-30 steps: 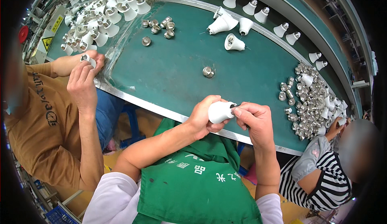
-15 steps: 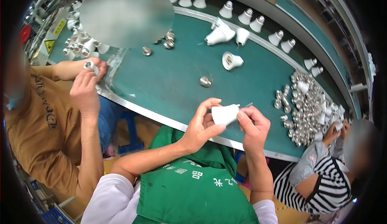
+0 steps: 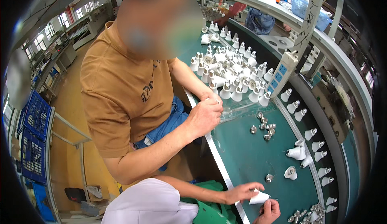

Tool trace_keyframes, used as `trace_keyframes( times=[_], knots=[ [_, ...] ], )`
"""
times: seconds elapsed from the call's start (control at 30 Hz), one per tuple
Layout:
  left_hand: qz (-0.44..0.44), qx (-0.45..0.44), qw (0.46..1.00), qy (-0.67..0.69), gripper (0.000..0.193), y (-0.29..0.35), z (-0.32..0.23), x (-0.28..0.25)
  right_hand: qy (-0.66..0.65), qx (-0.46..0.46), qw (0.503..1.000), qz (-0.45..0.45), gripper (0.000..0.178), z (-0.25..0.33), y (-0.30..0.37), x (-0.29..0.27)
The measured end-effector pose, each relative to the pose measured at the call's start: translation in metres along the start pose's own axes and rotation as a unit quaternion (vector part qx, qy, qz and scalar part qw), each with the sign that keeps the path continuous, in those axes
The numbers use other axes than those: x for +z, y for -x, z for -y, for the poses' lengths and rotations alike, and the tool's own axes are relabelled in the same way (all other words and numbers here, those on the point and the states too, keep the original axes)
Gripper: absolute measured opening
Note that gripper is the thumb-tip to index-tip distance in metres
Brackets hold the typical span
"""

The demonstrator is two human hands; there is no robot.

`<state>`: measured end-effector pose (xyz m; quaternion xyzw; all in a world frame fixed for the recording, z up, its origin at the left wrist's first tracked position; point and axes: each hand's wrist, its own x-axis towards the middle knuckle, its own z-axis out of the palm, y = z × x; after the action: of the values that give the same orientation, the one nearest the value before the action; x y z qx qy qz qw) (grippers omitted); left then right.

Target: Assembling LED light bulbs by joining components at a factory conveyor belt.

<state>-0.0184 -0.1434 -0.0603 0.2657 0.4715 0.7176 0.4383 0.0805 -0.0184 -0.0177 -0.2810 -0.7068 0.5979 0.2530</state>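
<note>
I see the white bulb shell (image 3: 258, 197) near the lower edge of my view, held up between the two hands over the near rim of the green surface (image 3: 242, 159). The left hand (image 3: 243, 193) is at its wide end, fingers loosely spread; I cannot tell whether they grip it. The right hand (image 3: 269, 212) has thumb and fingertips pinched together at the narrow end, where a thin wire (image 3: 274, 199) sticks out.

Just beyond them I have a lone metal cap (image 3: 269, 178) on the surface, with a loose shell (image 3: 290, 172) lying on its side to the right of it. Farther up sits a small cluster of metal caps (image 3: 265, 127), and a heap of caps (image 3: 308, 216) shows at the bottom right. A row of capped shells (image 3: 310, 134) stands along the dark strip past the surface's far rim. At the upper middle I see a crowd of white shells (image 3: 225, 68), beside a co-worker in a brown shirt (image 3: 117, 86), whose hands are close together.
</note>
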Motion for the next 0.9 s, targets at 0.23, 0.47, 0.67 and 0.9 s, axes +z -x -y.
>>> trace_keyframes(
  times=[0.23, 0.47, 0.67, 0.9],
  knots=[
    [0.003, 0.039, 0.99, 0.133, 0.054, -0.011, 0.008, 0.001, -0.028, 0.034, 0.999, 0.004, 0.008, -0.002, -0.003, 0.0],
    [-0.016, 0.009, 0.986, 0.166, 0.044, -0.014, 0.005, 0.006, 0.075, 0.043, 0.996, 0.011, 0.014, 0.01, -0.005, -0.006],
    [-0.037, 0.002, 0.988, 0.149, 0.043, -0.026, 0.008, 0.002, 0.038, 0.06, 0.996, 0.044, 0.015, 0.013, -0.017, -0.011],
    [-0.012, -0.035, 0.99, 0.133, 0.041, -0.028, 0.005, 0.009, 0.184, -0.026, 0.982, 0.028, 0.017, 0.022, -0.008, -0.018]
  ],
)
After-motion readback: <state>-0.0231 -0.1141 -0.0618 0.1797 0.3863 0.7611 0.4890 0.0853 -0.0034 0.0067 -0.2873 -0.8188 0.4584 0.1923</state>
